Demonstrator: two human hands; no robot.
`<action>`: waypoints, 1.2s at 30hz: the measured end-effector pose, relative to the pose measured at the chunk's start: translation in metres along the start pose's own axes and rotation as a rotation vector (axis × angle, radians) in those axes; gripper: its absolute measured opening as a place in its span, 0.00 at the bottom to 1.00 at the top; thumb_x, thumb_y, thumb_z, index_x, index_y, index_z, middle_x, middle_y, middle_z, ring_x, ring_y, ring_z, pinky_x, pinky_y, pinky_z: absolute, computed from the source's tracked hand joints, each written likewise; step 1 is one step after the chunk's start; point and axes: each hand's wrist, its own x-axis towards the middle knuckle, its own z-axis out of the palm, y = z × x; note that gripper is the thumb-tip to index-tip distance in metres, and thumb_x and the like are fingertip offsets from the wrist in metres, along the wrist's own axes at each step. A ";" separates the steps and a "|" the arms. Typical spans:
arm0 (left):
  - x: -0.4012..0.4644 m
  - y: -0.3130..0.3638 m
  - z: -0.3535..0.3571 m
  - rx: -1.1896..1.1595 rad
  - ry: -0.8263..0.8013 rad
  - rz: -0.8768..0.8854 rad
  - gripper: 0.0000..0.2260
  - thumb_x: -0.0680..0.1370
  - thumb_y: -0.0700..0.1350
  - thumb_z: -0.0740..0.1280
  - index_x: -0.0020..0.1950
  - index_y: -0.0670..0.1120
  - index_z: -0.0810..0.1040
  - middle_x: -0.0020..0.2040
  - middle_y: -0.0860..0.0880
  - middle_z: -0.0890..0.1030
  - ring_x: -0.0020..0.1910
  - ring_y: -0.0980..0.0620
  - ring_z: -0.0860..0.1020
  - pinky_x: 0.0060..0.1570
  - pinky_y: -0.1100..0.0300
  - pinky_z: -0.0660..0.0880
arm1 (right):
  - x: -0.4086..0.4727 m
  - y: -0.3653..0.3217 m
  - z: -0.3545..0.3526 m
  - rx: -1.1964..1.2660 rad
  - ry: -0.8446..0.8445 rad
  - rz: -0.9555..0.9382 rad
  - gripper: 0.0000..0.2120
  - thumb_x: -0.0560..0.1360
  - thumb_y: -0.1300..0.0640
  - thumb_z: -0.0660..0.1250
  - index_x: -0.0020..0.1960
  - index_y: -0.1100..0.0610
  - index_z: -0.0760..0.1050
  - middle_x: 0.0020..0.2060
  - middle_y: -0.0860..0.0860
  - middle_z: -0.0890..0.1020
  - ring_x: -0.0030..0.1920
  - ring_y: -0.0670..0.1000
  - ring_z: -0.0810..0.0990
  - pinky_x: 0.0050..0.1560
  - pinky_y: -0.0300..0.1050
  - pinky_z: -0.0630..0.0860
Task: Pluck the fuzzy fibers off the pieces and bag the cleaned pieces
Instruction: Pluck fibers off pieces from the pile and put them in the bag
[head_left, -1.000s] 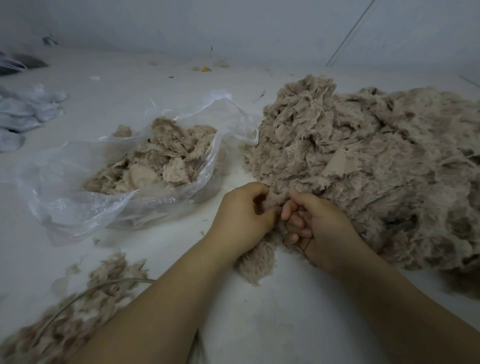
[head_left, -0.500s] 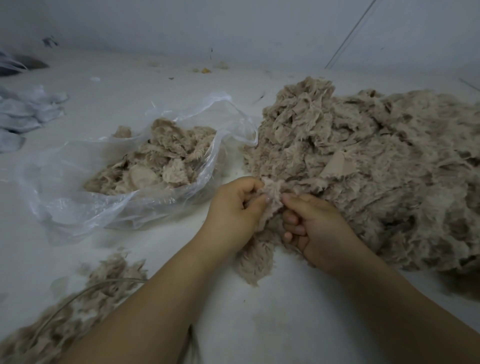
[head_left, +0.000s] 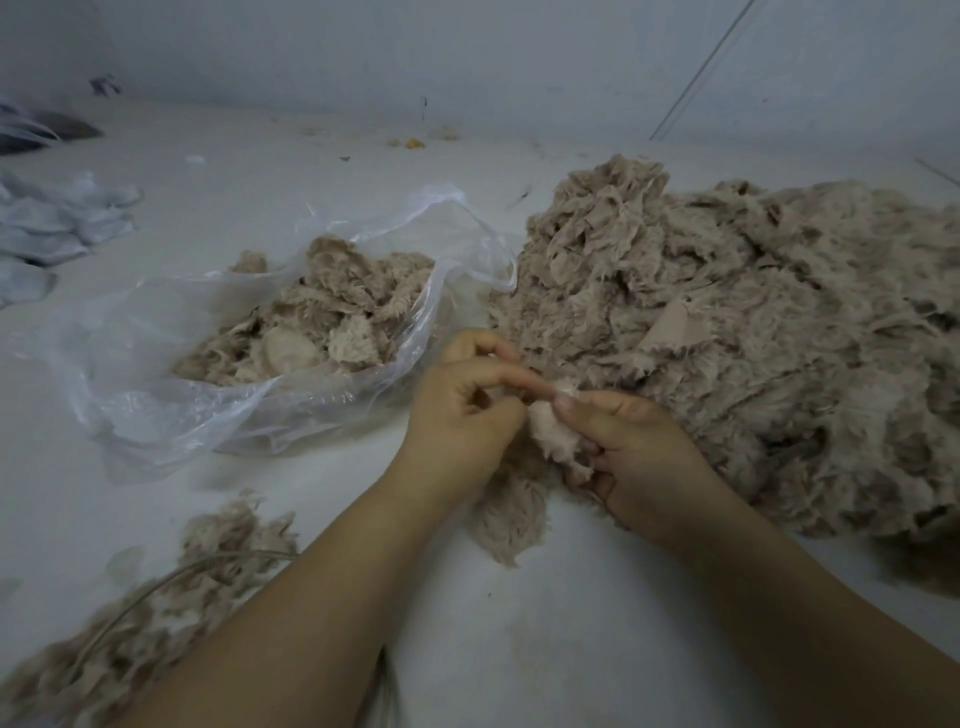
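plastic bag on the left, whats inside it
The clear plastic bag holds a heap of beige fuzzy fabric pieces, lying at its open mouth. Whatever sits under that heap is covered, so its depth and lower contents cannot be seen.

Small piecework workshop: heaped fuzzy fabric scraps (head_left: 727, 332), plastic bag (head_left: 156, 384), bare white floor (head_left: 571, 649).

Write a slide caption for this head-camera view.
Both hands pinch a fuzzy piece between the bag and the pile.
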 end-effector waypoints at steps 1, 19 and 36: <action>0.001 -0.001 -0.002 -0.007 0.071 -0.036 0.07 0.67 0.39 0.64 0.33 0.47 0.80 0.39 0.49 0.75 0.38 0.54 0.74 0.38 0.60 0.71 | 0.000 0.000 0.000 0.011 -0.001 0.007 0.08 0.69 0.51 0.70 0.39 0.54 0.86 0.23 0.49 0.71 0.25 0.47 0.68 0.24 0.37 0.69; -0.002 0.002 -0.033 -0.036 -1.108 -0.478 0.07 0.70 0.39 0.74 0.46 0.37 0.83 0.29 0.48 0.82 0.19 0.57 0.74 0.19 0.69 0.65 | -0.002 -0.004 0.004 0.071 -0.003 0.011 0.20 0.79 0.58 0.64 0.30 0.54 0.82 0.22 0.47 0.68 0.21 0.42 0.65 0.24 0.36 0.69; 0.008 -0.003 -0.022 -0.339 -0.312 -0.564 0.13 0.80 0.35 0.62 0.36 0.38 0.75 0.26 0.42 0.76 0.16 0.51 0.71 0.15 0.67 0.63 | -0.004 -0.005 0.003 -0.047 -0.054 0.029 0.21 0.79 0.61 0.63 0.30 0.55 0.82 0.21 0.47 0.76 0.20 0.42 0.72 0.22 0.36 0.68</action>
